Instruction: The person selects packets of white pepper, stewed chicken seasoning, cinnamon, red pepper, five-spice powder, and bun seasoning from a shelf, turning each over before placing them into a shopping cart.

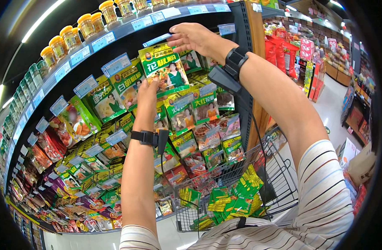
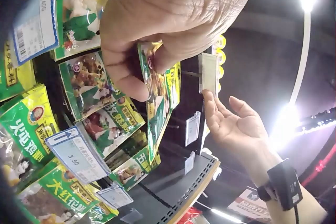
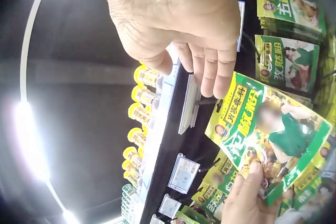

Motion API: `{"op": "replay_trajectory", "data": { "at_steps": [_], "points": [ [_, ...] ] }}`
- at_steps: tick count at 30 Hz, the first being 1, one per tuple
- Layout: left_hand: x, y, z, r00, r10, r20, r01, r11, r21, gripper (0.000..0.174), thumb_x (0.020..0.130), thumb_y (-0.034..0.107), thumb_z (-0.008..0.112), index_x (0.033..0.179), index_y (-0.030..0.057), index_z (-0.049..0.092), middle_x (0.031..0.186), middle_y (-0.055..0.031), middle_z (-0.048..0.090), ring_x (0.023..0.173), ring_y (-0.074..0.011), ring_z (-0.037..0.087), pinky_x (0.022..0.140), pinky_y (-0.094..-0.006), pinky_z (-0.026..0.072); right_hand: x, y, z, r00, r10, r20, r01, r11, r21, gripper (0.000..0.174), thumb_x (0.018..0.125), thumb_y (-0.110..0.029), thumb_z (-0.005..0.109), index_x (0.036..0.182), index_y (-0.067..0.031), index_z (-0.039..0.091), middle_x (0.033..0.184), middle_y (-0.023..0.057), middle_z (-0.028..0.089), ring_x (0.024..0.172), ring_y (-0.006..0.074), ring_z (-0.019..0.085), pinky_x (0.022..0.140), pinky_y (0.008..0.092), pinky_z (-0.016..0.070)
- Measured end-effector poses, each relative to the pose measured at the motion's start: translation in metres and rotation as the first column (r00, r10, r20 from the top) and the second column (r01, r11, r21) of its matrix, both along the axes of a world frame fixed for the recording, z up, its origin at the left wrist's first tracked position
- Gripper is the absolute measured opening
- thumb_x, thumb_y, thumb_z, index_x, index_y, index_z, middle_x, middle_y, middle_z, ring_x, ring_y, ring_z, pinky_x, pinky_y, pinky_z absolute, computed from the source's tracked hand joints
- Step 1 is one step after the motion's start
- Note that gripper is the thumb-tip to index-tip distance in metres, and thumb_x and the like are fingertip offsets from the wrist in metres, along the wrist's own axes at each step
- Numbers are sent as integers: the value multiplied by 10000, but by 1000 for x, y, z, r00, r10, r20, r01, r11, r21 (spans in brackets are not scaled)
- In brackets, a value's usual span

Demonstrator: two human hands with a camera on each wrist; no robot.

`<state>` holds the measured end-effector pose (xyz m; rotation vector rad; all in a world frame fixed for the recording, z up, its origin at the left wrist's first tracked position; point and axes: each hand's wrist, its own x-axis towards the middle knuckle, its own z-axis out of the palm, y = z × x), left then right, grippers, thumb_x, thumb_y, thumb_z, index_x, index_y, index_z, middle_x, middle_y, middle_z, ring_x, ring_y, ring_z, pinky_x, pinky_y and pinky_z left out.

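Observation:
My left hand (image 1: 147, 95) pinches a green and yellow spice packet (image 1: 166, 66) by its lower left part, thumb on the printed front. The packet faces me in front of the hanging rows; in the left wrist view this packet (image 2: 157, 98) shows edge-on between thumb and fingers. Above its top edge is my right hand (image 1: 195, 38), fingers extended and not curled round anything. Its fingertips are right at a price tag holder (image 2: 208, 74) in the left wrist view. In the right wrist view, the same fingers (image 3: 210, 74) overlap the packet's top corner.
Hanging packets (image 1: 109, 100) with price tags fill the rack on hooks. Jars with yellow lids (image 1: 86, 26) line the shelf above. A wire shopping cart (image 1: 278, 166) with several green and yellow packets (image 1: 241, 200) stands below. A wooden end post (image 1: 257, 71) borders the aisle.

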<state>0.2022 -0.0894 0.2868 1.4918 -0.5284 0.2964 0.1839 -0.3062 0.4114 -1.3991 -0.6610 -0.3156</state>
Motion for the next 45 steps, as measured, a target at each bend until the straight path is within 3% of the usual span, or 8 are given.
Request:
{"op": "replay_trajectory", "data": {
  "at_steps": [19, 24, 27, 30, 33, 35, 39, 45],
  "points": [
    [56, -11, 21, 980, 149, -134, -148, 989, 14, 254, 960, 106, 530, 1141, -71, 537, 1005, -144, 632, 800, -236, 665, 560, -344, 639, -18, -13, -61, 988, 84, -126, -79, 996, 47, 491, 942, -268, 615, 1301, 24, 453, 1273, 243, 526, 1104, 342, 619, 877, 425, 570],
    [93, -11, 13, 964, 176, -200, -175, 984, 25, 496, 961, 88, 499, 1363, -156, 340, 1243, -239, 514, 850, -300, 673, 616, -358, 661, -63, -23, -136, 951, 207, -228, -200, 978, 55, 459, 989, -233, 563, 1341, 38, 446, 1270, 218, 567, 1112, 280, 633, 907, 411, 560],
    [77, -13, 5, 983, 145, -113, -146, 989, 0, 250, 958, 99, 541, 1092, -104, 483, 1046, -146, 547, 823, -275, 644, 659, -374, 661, -101, -30, -182, 905, 243, -349, -219, 970, 108, 478, 985, -234, 571, 1360, 34, 444, 1296, 229, 560, 1104, 278, 638, 905, 407, 560],
    [61, -5, -4, 965, 260, 25, -261, 954, 148, 392, 932, 195, 625, 1150, -90, 468, 1039, -135, 496, 878, -235, 618, 698, -373, 650, -139, -41, -222, 870, 264, -417, -219, 964, 153, 462, 996, -222, 547, 1363, 38, 443, 1277, 231, 579, 1102, 279, 643, 905, 407, 561],
    [48, 15, -22, 925, 322, 200, -375, 857, 354, 749, 881, 401, 685, 1375, -85, 401, 1339, -206, 512, 1061, -275, 633, 710, -348, 596, -161, -51, -263, 844, 319, -432, -218, 939, 267, 434, 1006, -203, 522, 1359, 38, 448, 1253, 227, 600, 1094, 284, 651, 902, 409, 563],
    [24, 24, -34, 896, 316, 310, -420, 829, 370, 643, 897, 417, 666, 1316, -49, 521, 1295, -181, 576, 1105, -248, 621, 797, -349, 554, -177, -56, -283, 841, 300, -451, -177, 939, 296, 411, 1012, -196, 503, 1351, 33, 461, 1237, 218, 619, 1077, 287, 662, 898, 407, 563],
    [-83, 16, -78, 971, 67, 230, -121, 966, 230, 478, 928, 334, 641, 1242, -23, 595, 1249, -132, 608, 1099, -206, 624, 892, -345, 527, -204, -65, -328, 830, 279, -482, -150, 945, 289, 408, 1024, -240, 463, 1332, 26, 489, 1241, 215, 624, 1071, 274, 663, 898, 377, 552],
    [-131, 35, -225, 927, 49, -371, 75, 947, 313, 359, 971, 317, 579, 1181, 30, 621, 1094, -74, 670, 972, -160, 656, 783, -305, 532, -235, -69, -388, 708, 259, -657, 7, 928, 373, 401, 1013, -253, 474, 1312, 12, 511, 1214, 174, 644, 1032, 240, 665, 868, 356, 553]
  ]
}}
